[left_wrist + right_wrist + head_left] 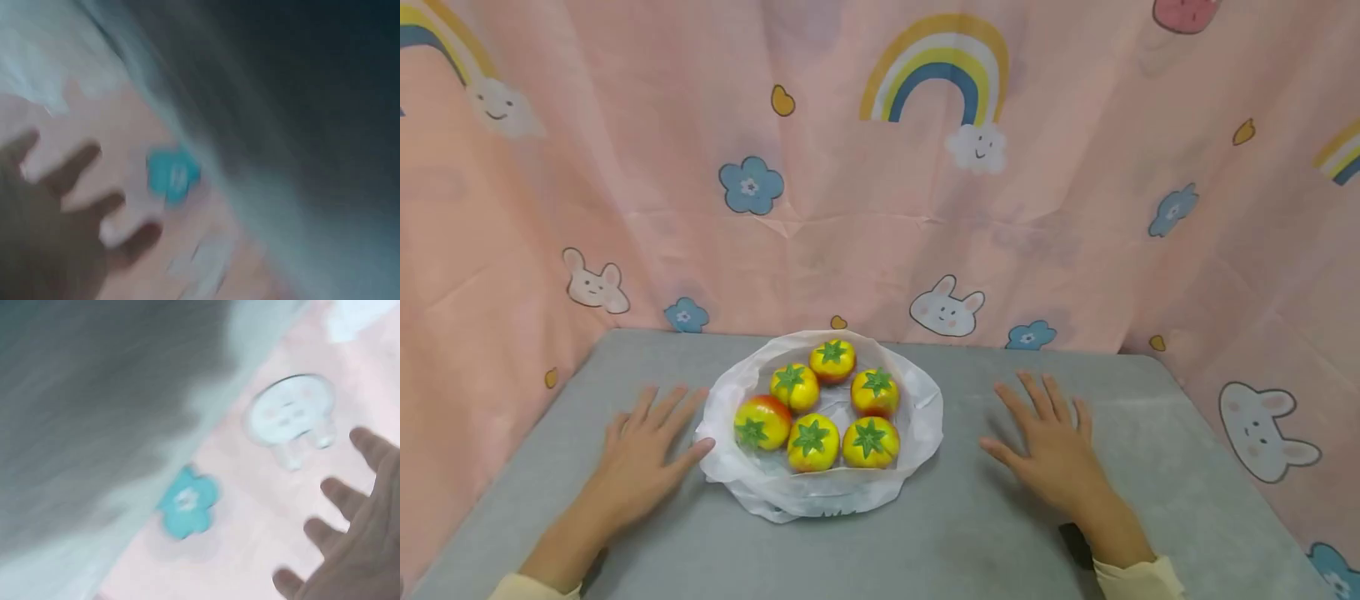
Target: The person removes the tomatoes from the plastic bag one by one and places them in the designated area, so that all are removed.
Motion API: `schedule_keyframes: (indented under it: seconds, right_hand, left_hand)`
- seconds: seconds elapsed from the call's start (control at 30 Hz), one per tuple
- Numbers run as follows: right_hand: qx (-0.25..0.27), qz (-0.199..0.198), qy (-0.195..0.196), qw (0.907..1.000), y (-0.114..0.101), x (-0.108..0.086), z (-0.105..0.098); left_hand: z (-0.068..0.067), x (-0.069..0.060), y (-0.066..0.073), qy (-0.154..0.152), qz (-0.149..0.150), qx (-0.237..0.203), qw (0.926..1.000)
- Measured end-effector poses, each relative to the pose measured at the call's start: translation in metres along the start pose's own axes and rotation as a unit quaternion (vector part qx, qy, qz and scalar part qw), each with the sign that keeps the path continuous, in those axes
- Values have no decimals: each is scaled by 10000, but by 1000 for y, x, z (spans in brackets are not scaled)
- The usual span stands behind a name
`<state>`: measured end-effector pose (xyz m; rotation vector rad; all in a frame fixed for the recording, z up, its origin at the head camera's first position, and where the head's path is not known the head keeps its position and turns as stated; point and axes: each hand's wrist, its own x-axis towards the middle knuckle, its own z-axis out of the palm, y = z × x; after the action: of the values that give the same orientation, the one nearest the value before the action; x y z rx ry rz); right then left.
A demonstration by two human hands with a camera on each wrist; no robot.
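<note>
While a patterned pink curtain (835, 267) hangs along the far, left and right sides, a grey table (925, 542) spreads before it. Left of the table's middle, toward the far edge, sits a white bag (923, 417), its mouth wide open. Just left of the bag is the left hand (642, 462), its fingers spread; the thumb overlaps the bag's rim in the head view, and whether they touch I cannot tell. The right hand (1055, 454), fingers also spread, is to the right, well apart from the bag. Inside the bag lie 6 yellow-and-red fruits (813, 446) with green star-shaped tops: 1 far, 2 left, 1 right and 2 near.
</note>
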<state>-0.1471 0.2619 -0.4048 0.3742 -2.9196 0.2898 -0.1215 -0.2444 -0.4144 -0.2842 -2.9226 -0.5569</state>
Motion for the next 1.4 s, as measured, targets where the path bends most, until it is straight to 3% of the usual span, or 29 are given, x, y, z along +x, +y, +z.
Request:
schedule_keyframes:
  seconds: [0.17, 0.33, 0.6, 0.83, 1.0, 1.13, 1.27, 1.4]
  right_hand:
    - [509, -539, -116, 9972, -39, 8, -13]
    - [1139, -894, -419, 9886, -77, 20, -16]
    - [2006, -742, -1023, 9715, -112, 30, -6]
    - [2608, -447, -1202, 9569, -125, 34, 5]
    - [2492, -653, -1190, 9589, -125, 35, 15]
    - [2514, -724, -1197, 9577, -126, 36, 17]
    - [2507, -555, -1415, 9561, -128, 37, 19]
    - [2512, -484, -1587, 9536, -128, 37, 22]
  left_hand:
    - [-5, 12, 8, -248, -304, -1233, 9916]
    - [-3, 21, 14, -569, -636, -1867, 9787]
    - [-2, 24, 16, -623, -946, -2751, 9547]
    - [1, 21, 15, -834, -1290, -3016, 9410]
    - [5, 18, 15, -976, -1641, -3163, 9293]
    - [5, 15, 14, -852, -1646, -3157, 9306]
    - [4, 15, 14, -853, -1727, -3107, 9308]
    - [4, 15, 14, -897, -1865, -3113, 9275]
